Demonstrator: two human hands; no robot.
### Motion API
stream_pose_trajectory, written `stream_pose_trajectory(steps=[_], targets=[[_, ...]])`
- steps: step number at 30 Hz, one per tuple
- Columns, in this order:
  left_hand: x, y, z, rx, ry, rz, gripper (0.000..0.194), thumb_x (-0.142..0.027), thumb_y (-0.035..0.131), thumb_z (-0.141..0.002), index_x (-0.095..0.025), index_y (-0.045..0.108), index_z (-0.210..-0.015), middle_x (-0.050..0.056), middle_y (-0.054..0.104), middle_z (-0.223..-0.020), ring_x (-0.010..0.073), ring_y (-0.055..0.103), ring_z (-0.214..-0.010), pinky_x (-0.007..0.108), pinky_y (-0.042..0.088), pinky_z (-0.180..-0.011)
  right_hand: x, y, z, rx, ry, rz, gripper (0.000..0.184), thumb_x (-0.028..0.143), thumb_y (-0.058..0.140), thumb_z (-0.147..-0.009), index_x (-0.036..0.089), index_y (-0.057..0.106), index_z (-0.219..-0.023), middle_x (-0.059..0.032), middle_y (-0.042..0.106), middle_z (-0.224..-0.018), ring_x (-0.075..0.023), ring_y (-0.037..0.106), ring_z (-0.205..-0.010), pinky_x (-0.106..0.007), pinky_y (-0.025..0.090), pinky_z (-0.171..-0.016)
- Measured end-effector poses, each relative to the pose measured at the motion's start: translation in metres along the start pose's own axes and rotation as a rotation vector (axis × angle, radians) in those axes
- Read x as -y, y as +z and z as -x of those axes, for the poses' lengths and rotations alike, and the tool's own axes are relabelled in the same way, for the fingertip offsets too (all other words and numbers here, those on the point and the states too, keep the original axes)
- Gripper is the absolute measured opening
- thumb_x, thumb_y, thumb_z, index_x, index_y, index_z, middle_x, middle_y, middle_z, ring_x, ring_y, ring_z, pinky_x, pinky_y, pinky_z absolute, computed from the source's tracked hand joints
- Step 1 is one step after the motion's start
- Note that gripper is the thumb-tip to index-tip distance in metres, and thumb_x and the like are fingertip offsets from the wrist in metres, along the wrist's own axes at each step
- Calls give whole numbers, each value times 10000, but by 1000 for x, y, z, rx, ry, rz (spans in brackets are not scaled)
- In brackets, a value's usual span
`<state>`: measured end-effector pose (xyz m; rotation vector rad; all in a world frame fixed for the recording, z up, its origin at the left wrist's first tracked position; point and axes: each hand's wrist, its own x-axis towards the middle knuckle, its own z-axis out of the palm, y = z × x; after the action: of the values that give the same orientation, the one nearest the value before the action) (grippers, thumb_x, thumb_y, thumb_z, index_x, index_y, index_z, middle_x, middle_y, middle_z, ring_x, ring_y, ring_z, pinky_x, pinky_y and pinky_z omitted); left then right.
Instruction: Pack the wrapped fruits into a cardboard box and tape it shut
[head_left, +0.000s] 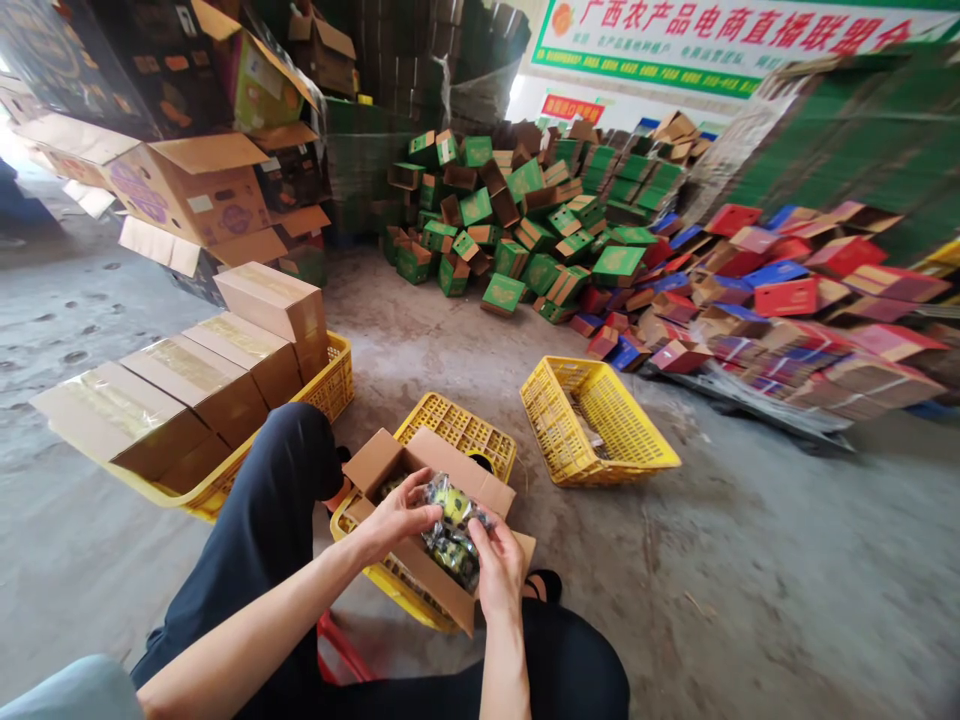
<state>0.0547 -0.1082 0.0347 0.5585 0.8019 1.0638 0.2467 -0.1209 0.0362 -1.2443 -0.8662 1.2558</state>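
Between the fingers of our left hand (409, 517) and right hand (500, 562) we hold a plastic-wrapped yellow-green fruit (451, 503) above the open cardboard box (433, 575), where slick wrapping could let it slip and bruise.

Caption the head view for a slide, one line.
Left hand and right hand hold a plastic-wrapped yellow-green item over an open cardboard box, yellow crates nearby.
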Motion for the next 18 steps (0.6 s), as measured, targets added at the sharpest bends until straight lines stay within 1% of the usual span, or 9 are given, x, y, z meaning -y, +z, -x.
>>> stream_pose_trajectory(steps=[2,4,6,8,10,12,14,15,18], targets=[[3,-1,0,-44,-66,12,967,-365,937,-702,-251,444,-1525,163,582,-1386,250,696,-1083,398,533,-979,0,-1,0,-3,-55,45,408,459,858,-728,228,800,-1059,-95,778,-1186,-320,701,-1156,-469,533,-1050],[4,0,0,-34,-114,40,908,-397,919,-726,-236,470,-1498,151,643,-1291,226,724,-987,397,545,-960,1,0,1,39,-99,91,330,439,845,-746,245,817,-1011,-90,773,-1201,-317,684,-1188,-481,508,-1086],[4,1,0,-11,-116,53,800,-419,902,-746,-215,533,-1426,130,690,-1196,204,729,-918,365,562,-905,2,1,2,120,-124,131,270,427,825,-769,260,825,-981,-86,765,-1221,-316,663,-1223,-502,475,-1122],[4,1,-1,-18,-86,49,678,-433,896,-749,-196,601,-1311,104,713,-1114,183,719,-869,322,569,-834,3,1,2,202,-146,177,231,415,805,-795,279,828,-981,-80,736,-1284,-315,606,-1307,-520,421,-1169],[2,0,-2,-50,-46,43,600,-454,896,-739,-181,634,-1205,76,715,-1035,161,700,-817,299,567,-787,4,1,2,249,-164,203,262,412,797,-806,300,818,-1041,-68,661,-1409,-313,508,-1411,-521,371,-1205],[1,-1,-3,-73,-6,43,596,-467,901,-724,-177,632,-1170,62,708,-1005,151,688,-809,292,561,-782,3,0,1,254,-157,179,389,427,799,-802,316,777,-1174,-51,561,-1522,-310,420,-1479,-508,346,-1222],[-1,-1,-3,-79,34,43,625,-470,911,-705,-178,626,-1178,65,706,-1021,158,687,-844,289,552,-797,1,-1,1,229,-104,106,524,462,776,-820,326,696,-1319,-39,506,-1569,-300,392,-1498,-495,358,-1218],[-1,-1,-3,-78,55,37,640,-473,914,-698,-181,624,-1188,67,705,-1031,163,686,-864,283,544,-800,0,-1,1,208,-65,64,559,487,753,-838,329,659,-1366,-35,500,-1574,-295,397,-1496,-491,385,-1201],[-1,0,-2,-57,105,-16,651,-498,903,-699,-192,632,-1206,63,704,-1038,174,676,-891,272,524,-798,-2,1,1,138,52,-36,595,564,687,-875,329,608,-1416,-44,528,-1551,-300,494,-1429,-480,527,-1072]])
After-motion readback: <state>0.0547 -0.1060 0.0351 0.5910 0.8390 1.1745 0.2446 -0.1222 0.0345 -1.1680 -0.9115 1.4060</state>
